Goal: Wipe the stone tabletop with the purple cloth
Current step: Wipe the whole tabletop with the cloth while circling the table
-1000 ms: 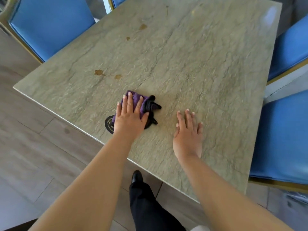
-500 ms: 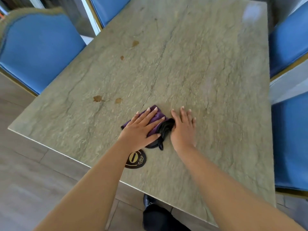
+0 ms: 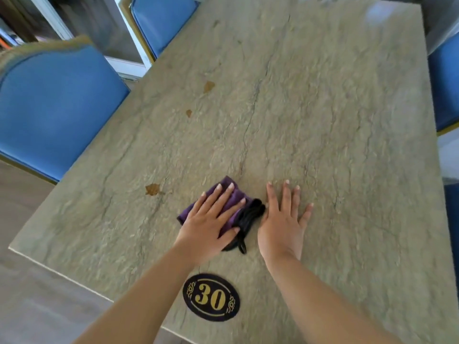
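The purple cloth (image 3: 185,215) lies folded on the grey-green stone tabletop (image 3: 323,120), near its front edge. A bunched black part (image 3: 248,217) sticks out on the cloth's right side. My left hand (image 3: 211,219) presses flat on top of the cloth with fingers spread, covering most of it. My right hand (image 3: 283,219) rests palm-down on the bare stone just right of the black part, fingers apart, holding nothing. Brown stains mark the stone: one (image 3: 152,189) left of the cloth and two farther back (image 3: 208,86) (image 3: 188,112).
A black oval plaque with a gold "30" (image 3: 211,296) sits on the table's front edge between my forearms. Blue padded chairs stand at the left (image 3: 54,108), back left (image 3: 164,18) and right (image 3: 447,83). Wood-look floor lies below the near edge.
My left hand slid the cloth away from the front edge and to the right, uncovering the number plaque. My right hand moved left until it sat beside the cloth's black part.
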`<state>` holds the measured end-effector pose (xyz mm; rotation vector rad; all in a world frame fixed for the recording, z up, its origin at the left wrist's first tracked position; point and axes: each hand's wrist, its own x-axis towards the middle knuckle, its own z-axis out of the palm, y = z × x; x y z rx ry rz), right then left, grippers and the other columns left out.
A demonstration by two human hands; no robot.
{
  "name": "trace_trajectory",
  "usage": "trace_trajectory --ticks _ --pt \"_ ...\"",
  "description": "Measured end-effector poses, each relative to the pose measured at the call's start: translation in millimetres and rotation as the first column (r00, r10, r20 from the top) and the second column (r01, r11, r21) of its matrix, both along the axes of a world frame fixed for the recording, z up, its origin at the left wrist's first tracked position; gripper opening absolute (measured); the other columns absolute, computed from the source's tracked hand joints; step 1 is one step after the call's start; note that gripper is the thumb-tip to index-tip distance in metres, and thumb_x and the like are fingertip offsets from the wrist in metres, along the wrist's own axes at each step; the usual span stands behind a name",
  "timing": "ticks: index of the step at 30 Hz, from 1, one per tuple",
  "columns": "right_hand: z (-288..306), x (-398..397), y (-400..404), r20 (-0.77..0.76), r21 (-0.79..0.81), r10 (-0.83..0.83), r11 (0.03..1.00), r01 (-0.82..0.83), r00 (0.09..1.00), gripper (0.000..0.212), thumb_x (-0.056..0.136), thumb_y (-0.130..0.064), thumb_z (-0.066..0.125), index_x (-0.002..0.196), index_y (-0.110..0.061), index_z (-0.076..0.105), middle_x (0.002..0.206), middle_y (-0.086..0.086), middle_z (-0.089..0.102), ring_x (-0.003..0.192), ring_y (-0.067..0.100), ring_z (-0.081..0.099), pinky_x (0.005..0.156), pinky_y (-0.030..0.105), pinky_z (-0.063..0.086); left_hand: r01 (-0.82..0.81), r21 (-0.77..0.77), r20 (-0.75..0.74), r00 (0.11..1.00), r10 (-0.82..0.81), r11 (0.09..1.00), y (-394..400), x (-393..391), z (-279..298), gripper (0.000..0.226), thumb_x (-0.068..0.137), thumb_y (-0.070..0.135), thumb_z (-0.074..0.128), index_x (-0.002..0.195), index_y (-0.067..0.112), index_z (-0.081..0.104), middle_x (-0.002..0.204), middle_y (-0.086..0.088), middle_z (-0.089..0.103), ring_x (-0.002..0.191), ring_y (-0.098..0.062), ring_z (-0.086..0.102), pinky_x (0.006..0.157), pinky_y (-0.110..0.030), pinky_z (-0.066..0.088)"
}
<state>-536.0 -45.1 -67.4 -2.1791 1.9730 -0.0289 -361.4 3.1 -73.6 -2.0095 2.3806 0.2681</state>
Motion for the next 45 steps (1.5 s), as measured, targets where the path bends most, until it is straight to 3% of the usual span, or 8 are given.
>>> trace_trajectory --ticks 5,13,19,23,29,34,38,45 --pt "-2 1 -2 0.01 -0.018 -0.01 1.0 0.01 1.0 0.06 0.096 -0.031 0.026 0.152 -0.028 0.005 0.161 0.006 -0.007 0.147 0.029 -0.012 0.115 0.06 -0.004 0.122 -0.008 -0.008 0.992 -0.122 0.992 -63 4 0 0.062 0.093 0.058 0.019 0.15 0.043 0.002 0.162 0.007 -0.004 0.149 -0.016 -0.007 0.12 -0.04 0.001" --pt "-2 -1 -2 0.027 -0.001 -0.005 1.0 0.005 1.0 0.056 0.097 -0.032 0.012 0.151 -0.031 -0.005 0.16 0.005 -0.012 0.146 0.027 -0.017 0.116 0.057 -0.009 -0.093 0.037 -0.029 0.995 0.094 0.995 -154 -16 6 0.059 0.099 0.051 0.024 0.151 0.039 -0.002 0.161 0.005 -0.013 0.148 -0.014 -0.013 0.12 -0.036 -0.007" --pt "0 -2 1 0.021 -0.007 -0.008 1.0 0.008 1.0 0.054 0.1 -0.032 0.013 0.151 -0.033 -0.006 0.161 0.003 -0.01 0.147 0.025 -0.015 0.116 0.056 -0.008 -0.279 0.047 -0.083 0.956 0.282 0.959 -96 24 5 0.06 0.099 0.045 0.029 0.153 0.032 0.003 0.163 -0.001 -0.005 0.149 -0.017 -0.008 0.121 -0.034 -0.006" --pt "1 0 2 0.007 -0.009 -0.022 1.0 0.022 1.0 0.053 0.101 -0.03 0.014 0.152 -0.033 -0.001 0.161 0.002 -0.007 0.147 0.024 -0.013 0.117 0.055 -0.005 -0.01 0.061 -0.04 0.999 0.012 0.998 6 26 9 0.064 0.091 0.053 0.013 0.151 0.037 -0.004 0.162 0.004 -0.007 0.148 -0.015 -0.011 0.12 -0.033 -0.008" --pt "5 19 14 0.033 -0.02 -0.142 0.99 0.142 0.989 0.053 0.101 -0.025 0.021 0.153 -0.025 0.009 0.161 0.006 0.004 0.148 0.029 -0.004 0.119 0.05 0.0 0.483 0.012 -0.027 0.875 -0.483 0.875 56 97 4 0.059 0.096 0.051 0.037 0.15 0.043 0.015 0.162 0.01 0.009 0.149 -0.012 0.007 0.12 -0.036 0.006" --pt "4 96 52 0.115 0.027 -0.244 0.97 0.243 0.963 0.056 0.102 -0.025 0.023 0.153 -0.012 0.004 0.161 0.008 -0.005 0.147 0.029 -0.011 0.12 0.042 -0.005 0.323 -0.028 -0.007 0.946 -0.324 0.946 -11 151 -7 0.058 0.094 0.053 0.027 0.15 0.041 0.015 0.16 0.007 0.014 0.148 -0.017 0.016 0.12 -0.035 0.008" --pt "5 134 73 0.166 0.028 -0.289 0.957 0.289 0.943 0.055 0.101 -0.018 0.027 0.153 -0.014 0.008 0.161 0.005 -0.005 0.147 0.025 -0.011 0.12 0.039 -0.006 0.119 0.024 -0.034 0.992 -0.119 0.993 -38 148 -2 0.062 0.096 0.053 0.019 0.152 0.033 0.007 0.162 0.002 -0.003 0.15 -0.019 -0.003 0.121 -0.036 -0.001" --pt "-2 161 119 0.186 -0.054 -0.227 0.969 0.241 0.956 0.053 0.102 -0.02 0.025 0.153 -0.019 0.011 0.161 0.002 0.001 0.148 0.017 -0.009 0.121 0.036 -0.003 0.525 -0.065 -0.081 0.845 -0.529 0.849 82 192 0 0.058 0.095 0.049 0.038 0.15 0.036 0.026 0.16 0.003 0.02 0.147 -0.017 0.019 0.116 -0.041 0.02"
